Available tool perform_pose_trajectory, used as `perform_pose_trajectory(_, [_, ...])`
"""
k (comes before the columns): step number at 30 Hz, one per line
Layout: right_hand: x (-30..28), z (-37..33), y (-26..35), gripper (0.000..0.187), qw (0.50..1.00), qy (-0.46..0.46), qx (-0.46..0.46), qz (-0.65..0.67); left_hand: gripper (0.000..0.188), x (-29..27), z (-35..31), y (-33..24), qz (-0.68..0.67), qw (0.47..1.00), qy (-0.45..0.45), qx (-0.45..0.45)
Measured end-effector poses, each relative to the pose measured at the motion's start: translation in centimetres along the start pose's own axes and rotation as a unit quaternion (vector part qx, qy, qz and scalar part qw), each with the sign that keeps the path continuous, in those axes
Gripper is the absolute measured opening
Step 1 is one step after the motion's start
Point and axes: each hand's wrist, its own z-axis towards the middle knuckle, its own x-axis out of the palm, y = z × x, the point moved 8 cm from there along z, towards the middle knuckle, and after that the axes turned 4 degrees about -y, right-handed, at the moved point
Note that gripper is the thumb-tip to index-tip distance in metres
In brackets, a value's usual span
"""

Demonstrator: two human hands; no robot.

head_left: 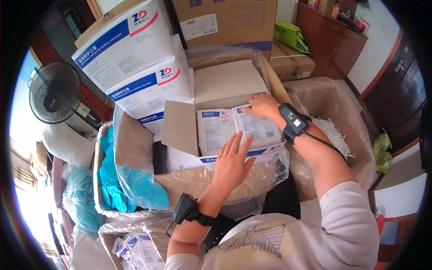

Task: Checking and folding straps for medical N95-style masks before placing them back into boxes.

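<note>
An open white and blue cardboard box (179,128) stands before me with its flaps raised. Two side-by-side rows of flat white mask packets fill it, a left row (213,128) and a right row (257,128). My left hand (229,164) is at the box's front edge, its fingers spread and their tips over the packets. Across the box, my right hand (264,106) lies on the far end of the right row, fingers stretched out and palm down. Neither hand grips anything. A black band with a small device circles each wrist.
Under the box is a plastic-lined carton (234,191). Closed mask boxes (130,49) are stacked at the left, near a black fan (54,94). Teal pieces (114,180) fill a lined bin; white cords (330,135) lie in the right carton. Loose packets (139,249) lie below left.
</note>
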Motion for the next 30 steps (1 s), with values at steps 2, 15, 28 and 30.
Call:
perform_pose_trajectory(2, [0.9,0.3,-0.1,0.055,0.998,-0.045,0.02,-0.041,0.046,2.3,0.0,1.4,0.034,0.998,0.048,-0.008])
perform_pose_trajectory(15, [-7.6,-3.1,-2.4,0.028,0.946,-0.2,-0.119,0.224,0.047,3.0,0.0,1.7,0.051,0.999,0.004,-0.007])
perform_pose_trajectory(28, [-17.8,-13.6,-1.9,0.026,0.843,-0.157,-0.151,0.491,0.048,-6.4,3.0,1.5,-0.267,0.937,-0.207,-0.084])
perform_pose_trajectory(30, [-18.2,-16.3,-0.6,0.025,0.81,-0.135,-0.148,0.552,0.045,-9.1,4.5,-1.7,-0.296,0.932,-0.209,-0.029])
